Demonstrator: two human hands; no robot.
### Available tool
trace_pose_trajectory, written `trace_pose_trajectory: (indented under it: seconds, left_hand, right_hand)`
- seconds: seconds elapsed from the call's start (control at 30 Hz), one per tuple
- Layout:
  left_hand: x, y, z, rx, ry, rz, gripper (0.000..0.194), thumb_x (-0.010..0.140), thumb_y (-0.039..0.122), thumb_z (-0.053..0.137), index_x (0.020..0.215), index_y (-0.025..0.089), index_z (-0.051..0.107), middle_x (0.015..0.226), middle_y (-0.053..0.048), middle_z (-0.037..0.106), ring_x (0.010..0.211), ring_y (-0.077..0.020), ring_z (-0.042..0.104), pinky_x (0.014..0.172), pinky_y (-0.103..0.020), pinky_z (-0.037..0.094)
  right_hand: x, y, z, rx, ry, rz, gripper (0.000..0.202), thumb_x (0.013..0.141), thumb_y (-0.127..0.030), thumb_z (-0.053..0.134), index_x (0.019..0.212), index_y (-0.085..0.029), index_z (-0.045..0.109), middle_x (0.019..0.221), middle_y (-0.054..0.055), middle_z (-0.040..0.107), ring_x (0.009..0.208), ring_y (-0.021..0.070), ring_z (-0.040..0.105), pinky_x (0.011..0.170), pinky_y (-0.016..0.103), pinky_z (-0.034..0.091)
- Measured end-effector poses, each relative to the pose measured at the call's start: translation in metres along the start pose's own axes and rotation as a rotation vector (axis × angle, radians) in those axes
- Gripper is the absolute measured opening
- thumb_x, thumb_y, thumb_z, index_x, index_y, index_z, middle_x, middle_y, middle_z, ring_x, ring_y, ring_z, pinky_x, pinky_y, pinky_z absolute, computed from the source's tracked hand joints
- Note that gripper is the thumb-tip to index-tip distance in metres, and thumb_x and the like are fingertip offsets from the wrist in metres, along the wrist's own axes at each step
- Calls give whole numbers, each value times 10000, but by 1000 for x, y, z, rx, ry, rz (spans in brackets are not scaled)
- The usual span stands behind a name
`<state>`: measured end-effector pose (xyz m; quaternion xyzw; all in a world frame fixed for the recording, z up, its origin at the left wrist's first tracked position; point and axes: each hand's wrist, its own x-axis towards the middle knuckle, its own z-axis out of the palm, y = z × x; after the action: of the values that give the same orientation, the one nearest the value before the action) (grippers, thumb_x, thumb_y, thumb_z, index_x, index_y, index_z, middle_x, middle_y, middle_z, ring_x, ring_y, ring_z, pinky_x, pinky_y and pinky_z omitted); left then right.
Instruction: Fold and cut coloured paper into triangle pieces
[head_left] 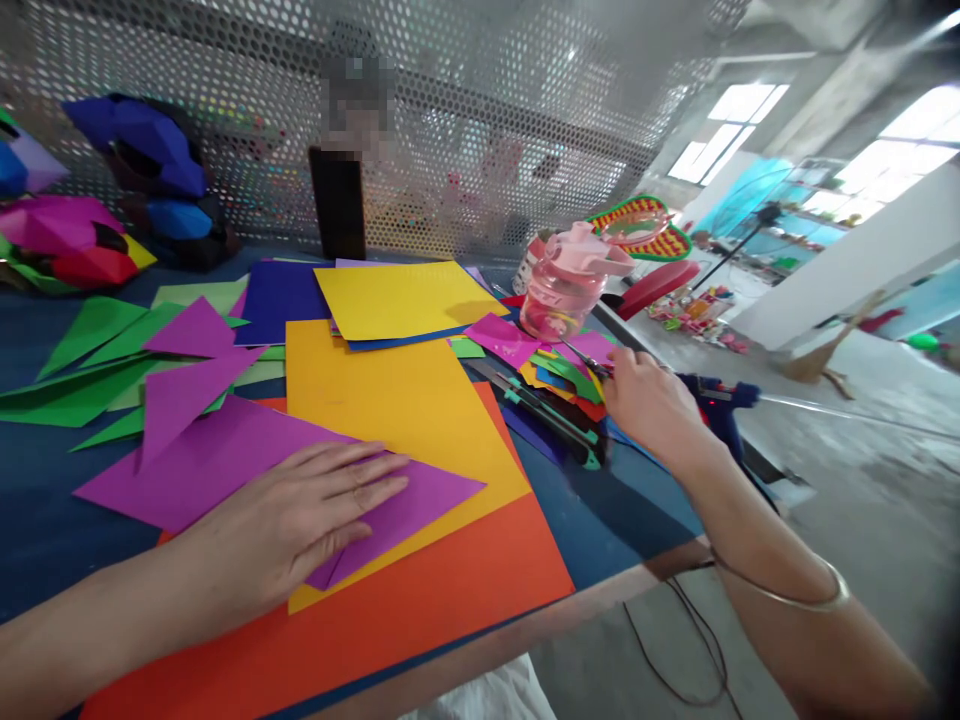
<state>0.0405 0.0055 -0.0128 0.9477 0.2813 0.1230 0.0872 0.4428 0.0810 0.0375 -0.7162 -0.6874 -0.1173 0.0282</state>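
My left hand [300,515] lies flat, fingers stretched out, on a purple paper piece [442,492]. Beneath that piece are a yellow-orange sheet [375,385] and an orange sheet [450,590]. At the right, my right hand [649,405] has its fingers closed around the handle of scissors [596,368], whose thin metal blades point up and left toward a pink bottle [562,290]. Small coloured scraps [566,378] lie beside and under the scissors. Left of the right hand rests a black and teal cutter [551,420], touched by neither hand.
Green [97,330] and purple cut pieces lie at the left, with folded paper models [150,150] behind. A phone-like black slab [339,205] stands against the perforated metal panel [247,100]. A blue glue gun [724,400] is beyond my right hand, by the table's right edge.
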Motion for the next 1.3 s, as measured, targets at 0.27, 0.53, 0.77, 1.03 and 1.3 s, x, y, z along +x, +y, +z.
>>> trace_pose_trajectory:
  seconds: [0.27, 0.53, 0.77, 1.03, 1.3]
  left_hand:
    - [2, 2, -5, -32, -50, -61, 445, 1090, 334, 364, 1535, 324, 392, 1581, 37, 429, 1471, -202, 379, 1210, -408, 311]
    - [2, 0, -9, -122, -125, -135, 501, 1059, 437, 449, 1545, 365, 354, 1588, 37, 421, 1495, -253, 330, 1247, -514, 176]
    - [-4, 4, -14, -160, -112, -140, 601, 1031, 473, 489, 1579, 372, 265, 1594, 0, 411, 1523, -313, 244, 1232, -621, 77]
    - [-17, 0, -10, -98, 40, 18, 830, 956, 402, 583, 1611, 171, 130, 1611, -166, 347, 1485, -344, 325, 1235, -547, 178]
    - [-10, 6, -21, -111, -97, -59, 840, 859, 514, 650, 1484, 37, 355, 1524, -288, 435, 1446, -422, 368, 1191, -613, 248]
  right_hand:
    - [-3, 14, -5, 44, 63, -40, 486, 893, -171, 521, 1378, -141, 507, 1129, 210, 583, 1013, 392, 621, 779, 451, 478]
    - [-58, -105, -39, 1097, -206, -396, 218, 994, -436, 514, 953, -222, 497, 739, -10, 579, 590, 138, 544, 545, 273, 433]
    - [-76, -156, -22, 1324, -434, -475, 157, 1054, -374, 377, 1040, -221, 410, 646, -39, 588, 545, 126, 560, 559, 255, 457]
    - [-89, -182, -26, 1301, -431, -507, 99, 1018, -298, 336, 1034, -229, 405, 602, -65, 528, 538, 128, 559, 610, 273, 480]
    - [-92, -195, -27, 1275, -473, -591, 49, 971, -233, 403, 1019, -235, 391, 634, -63, 549, 554, 132, 583, 609, 280, 486]
